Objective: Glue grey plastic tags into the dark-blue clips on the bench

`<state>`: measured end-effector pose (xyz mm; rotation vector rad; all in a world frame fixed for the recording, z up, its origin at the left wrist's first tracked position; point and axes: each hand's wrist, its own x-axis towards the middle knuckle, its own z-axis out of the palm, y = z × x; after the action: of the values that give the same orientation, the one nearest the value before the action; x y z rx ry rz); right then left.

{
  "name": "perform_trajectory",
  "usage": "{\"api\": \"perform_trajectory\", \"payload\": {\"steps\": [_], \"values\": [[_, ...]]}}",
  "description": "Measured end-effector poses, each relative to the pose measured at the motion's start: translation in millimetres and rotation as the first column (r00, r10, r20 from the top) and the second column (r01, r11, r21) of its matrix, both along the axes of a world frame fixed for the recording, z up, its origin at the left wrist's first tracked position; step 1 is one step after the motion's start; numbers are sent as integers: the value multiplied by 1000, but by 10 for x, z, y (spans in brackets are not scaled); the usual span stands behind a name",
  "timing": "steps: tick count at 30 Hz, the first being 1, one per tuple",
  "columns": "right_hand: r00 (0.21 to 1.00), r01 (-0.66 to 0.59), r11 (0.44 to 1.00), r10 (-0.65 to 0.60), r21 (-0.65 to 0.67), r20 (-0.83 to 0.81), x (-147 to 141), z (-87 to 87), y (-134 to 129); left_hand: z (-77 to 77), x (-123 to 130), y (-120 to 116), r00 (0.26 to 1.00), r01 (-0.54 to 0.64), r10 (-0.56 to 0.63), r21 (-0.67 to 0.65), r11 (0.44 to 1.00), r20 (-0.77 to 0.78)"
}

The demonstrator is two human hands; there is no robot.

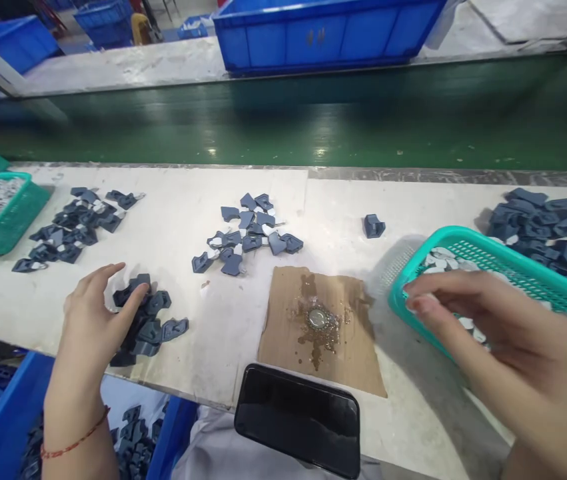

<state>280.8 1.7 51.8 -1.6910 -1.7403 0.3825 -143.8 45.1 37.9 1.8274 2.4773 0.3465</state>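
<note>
My left hand [96, 313] is open, thumb and fingers apart, at the left side of a small pile of dark blue-grey plastic parts [149, 333]. Over the green basket [443, 237] of small white pieces [443, 260], my right hand [503, 340] has thumb and forefinger pinched together. Whatever lies between those fingertips is too small to make out. A piece of brown cardboard [283, 333] lies between my hands, with a small round metal cap [318, 318] in a wet stain on it. One dark part [374, 227] stands alone beyond the cardboard.
A black phone [297, 420] sits at the table's front edge. Dark parts with white pieces form groups at the centre [248, 233] and left [73, 227]. More dark parts [538, 220] are heaped at right. Behind runs a green conveyor belt [283, 127], with a blue crate [328, 37] beyond.
</note>
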Motion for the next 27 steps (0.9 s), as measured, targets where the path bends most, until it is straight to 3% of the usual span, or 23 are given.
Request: {"api": "perform_trajectory", "payload": {"steps": [3, 6, 9, 12, 14, 16, 18, 21, 24, 27], "values": [[949, -213, 972, 183, -95, -257, -255, -34, 45, 4, -33, 44, 998, -2, 8, -89, 996, 56], [886, -326, 919, 216, -220, -409, -387, -104, 105, 13, -34, 93, 994, 0, 13, -124, 992, 105], [866, -358, 889, 201, -285, -459, -437, -186, 140, 41, -21, 133, 994, -29, 41, -116, 993, 99], [888, -321, 901, 180, -292, -422, -465, -260, 146, 79, 42, 148, 993, -36, 40, -37, 999, 113], [908, -279, 918, 155, -283, -390, -480, -301, 145, 103, 134, 134, 988, -65, 51, 89, 994, 145], [918, -258, 925, 145, -278, -368, -491, -334, 146, 121, 264, 100, 956, -124, 54, 232, 965, 287], [925, -268, 925, 169, -270, -341, -502, -361, 148, 126, 413, 54, 855, -175, -24, 331, 927, 519], [930, -297, 927, 227, -229, -288, -521, -397, 152, 93, 633, -31, 563, -160, -178, 318, 935, 807], [942, -278, 945, 233, -173, -241, -530, -425, 163, 18, 838, -130, 314, -52, -138, 163, 985, 939], [953, -246, 958, 210, -148, -220, -507, -438, 194, -62, 1035, -226, 172, 72, -104, 93, 993, 980]]}}
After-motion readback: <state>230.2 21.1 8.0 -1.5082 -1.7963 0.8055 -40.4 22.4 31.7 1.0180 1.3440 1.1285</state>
